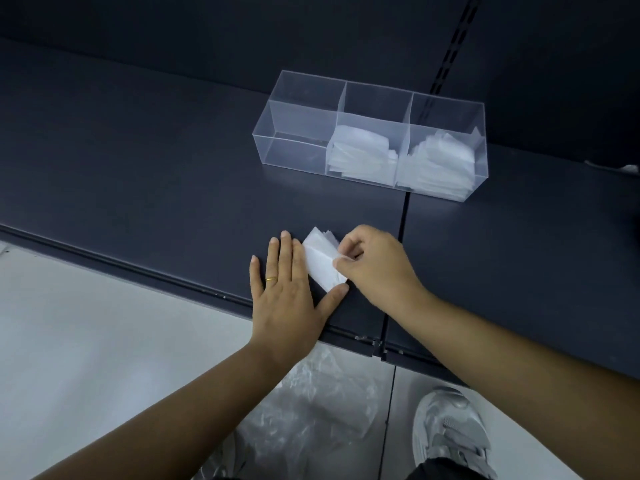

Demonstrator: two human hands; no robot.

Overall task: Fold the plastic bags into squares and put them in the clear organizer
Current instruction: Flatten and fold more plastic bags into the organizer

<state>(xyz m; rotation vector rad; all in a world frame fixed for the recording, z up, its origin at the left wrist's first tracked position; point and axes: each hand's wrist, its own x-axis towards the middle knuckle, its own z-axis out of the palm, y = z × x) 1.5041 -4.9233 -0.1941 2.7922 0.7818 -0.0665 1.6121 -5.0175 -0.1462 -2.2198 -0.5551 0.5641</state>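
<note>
Now pressing the folded bag (322, 263) onto the shelf (173, 168) with the left grip (287, 296), fingers (284, 251) straight. Pinching the bag's edge in the right grip (377, 268), clamped on it

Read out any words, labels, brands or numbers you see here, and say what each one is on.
None can be read. The clear organizer, the folded bags inside it, the half-folded bag on the shelf and the grey shoe show no print, label or number.

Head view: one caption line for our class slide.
Left hand flat beside a folded plastic bag, right hand pinching its fold, clear organizer behind.
</note>
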